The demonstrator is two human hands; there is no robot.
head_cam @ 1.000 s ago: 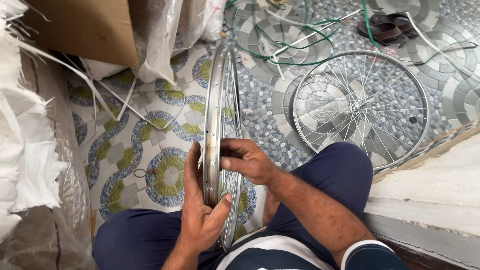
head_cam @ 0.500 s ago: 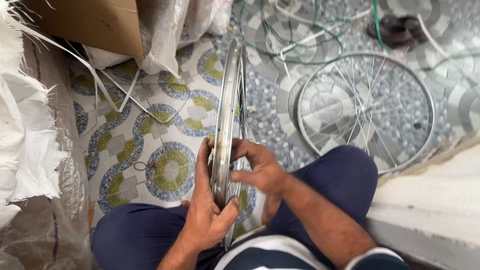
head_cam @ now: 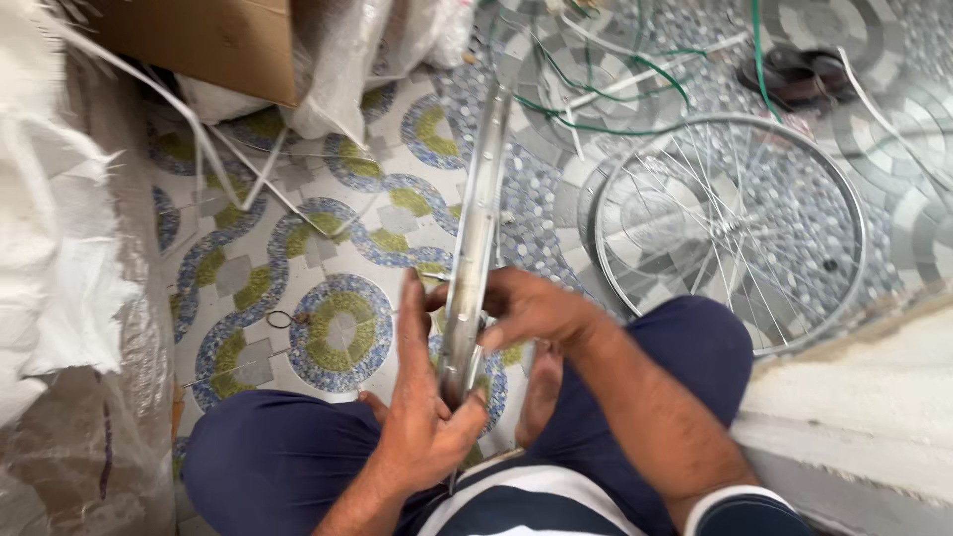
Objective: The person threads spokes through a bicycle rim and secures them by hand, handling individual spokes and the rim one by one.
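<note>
A shiny metal wheel rim [head_cam: 479, 223] stands on edge between my knees, seen almost end-on, running from my lap up toward the far floor. My left hand [head_cam: 422, 412] wraps the near part of the rim from the left, thumb across its lower edge. My right hand [head_cam: 526, 308] grips the rim from the right a little higher up, fingers curled over the metal. I sit on the patterned tile floor [head_cam: 338, 328] in dark blue trousers.
A finished spoked wheel [head_cam: 730, 223] lies flat on the floor to the right. More rims with green and white straps [head_cam: 596, 69] lie beyond it. A cardboard box [head_cam: 213, 40] and plastic-wrapped bundles [head_cam: 338, 60] sit at top left, white sacks [head_cam: 50, 228] at left, a pale concrete step [head_cam: 864, 417] at right.
The view has shifted slightly, so everything sits further right. My right hand has slid along the rim toward my left hand. Both hands stay on the rim.
</note>
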